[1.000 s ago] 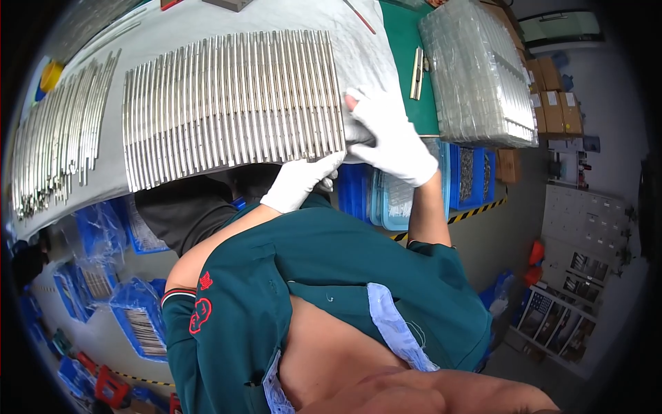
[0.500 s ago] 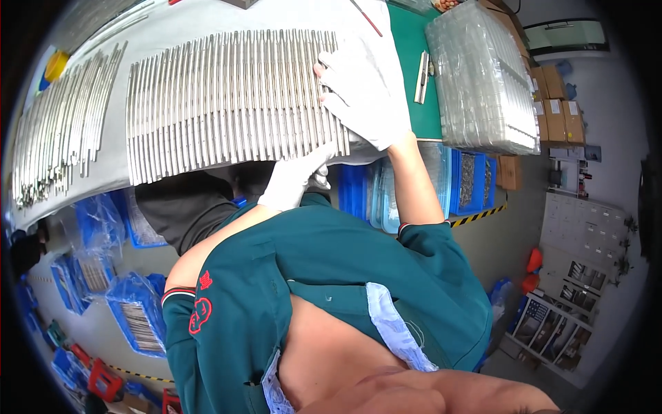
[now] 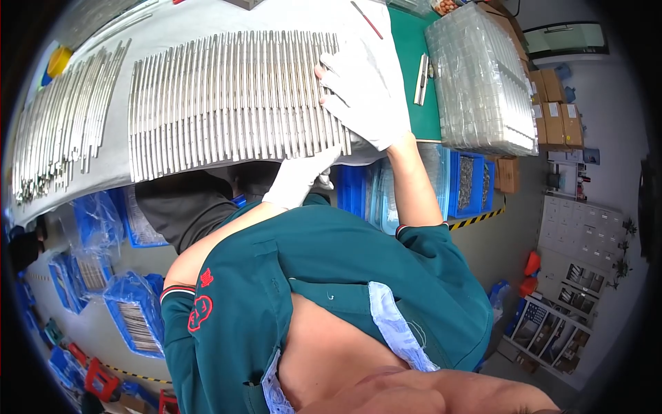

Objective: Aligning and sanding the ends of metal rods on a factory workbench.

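**Gloved hands square up a row of metal strips at the bench edge**

The right hand, in a white glove, lies flat with spread fingers against the right end of the strips, pressing rather than gripping. The left hand, also gloved, sits just below that end at the near edge of the bench, fingers curled under; whether it grips anything I cannot tell. The strips lie side by side in one long row on grey sheet, running away to the left of the hands.

The likely risk: the row ends close to the bench edge, so an uneven push could fan the strips or tip the nearest ones off.

Right of the right hand, on green mat, sits a clear wrapped bundle. Beyond it stand brown cartons. Below the hands, blue bins hold small parts. Far left lie loose strips, with blue bags carrying white barcode labels on the floor, and yellow-black floor tape.
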The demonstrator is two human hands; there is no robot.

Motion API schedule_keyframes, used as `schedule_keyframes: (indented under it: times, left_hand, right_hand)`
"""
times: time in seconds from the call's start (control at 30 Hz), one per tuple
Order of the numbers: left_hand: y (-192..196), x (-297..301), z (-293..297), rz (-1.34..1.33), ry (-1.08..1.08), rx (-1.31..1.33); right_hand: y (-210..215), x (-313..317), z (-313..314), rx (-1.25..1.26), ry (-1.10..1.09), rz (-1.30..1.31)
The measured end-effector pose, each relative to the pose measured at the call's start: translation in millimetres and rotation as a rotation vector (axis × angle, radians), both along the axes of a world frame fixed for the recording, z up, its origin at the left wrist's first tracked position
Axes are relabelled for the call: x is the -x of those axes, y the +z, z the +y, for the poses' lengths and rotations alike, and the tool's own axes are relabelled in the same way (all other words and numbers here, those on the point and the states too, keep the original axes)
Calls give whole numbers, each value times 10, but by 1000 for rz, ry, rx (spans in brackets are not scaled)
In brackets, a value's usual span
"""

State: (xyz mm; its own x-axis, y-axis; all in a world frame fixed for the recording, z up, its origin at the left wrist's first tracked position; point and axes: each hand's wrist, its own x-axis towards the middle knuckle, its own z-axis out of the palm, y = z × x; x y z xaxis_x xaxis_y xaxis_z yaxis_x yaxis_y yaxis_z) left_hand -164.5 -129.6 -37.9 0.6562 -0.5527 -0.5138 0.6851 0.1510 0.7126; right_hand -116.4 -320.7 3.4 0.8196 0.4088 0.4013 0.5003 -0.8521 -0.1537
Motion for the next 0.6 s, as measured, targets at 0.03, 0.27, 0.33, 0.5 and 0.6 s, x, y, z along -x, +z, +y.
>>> schedule_keyframes:
  times: [0.03,0.27,0.33,0.5,0.6]
  left_hand:
    - [-4,-4,-3,-1,0,1]
    - [-275,30,-11,-315,1,17]
    - [-212,28,2,-384,3,10]
    - [28,-4,51,8,37,-1]
    - [-74,-12,87,-46,-32,0]
  right_hand:
    - [-4,-2,-5,0,9,-8]
    - [-76,-41,-33,-42,71,-85]
    - [-53,-36,-30,-7,68,-110]
    - [42,25,29,11,0,-52]
    - [57,34,41,-16,-11,-28]
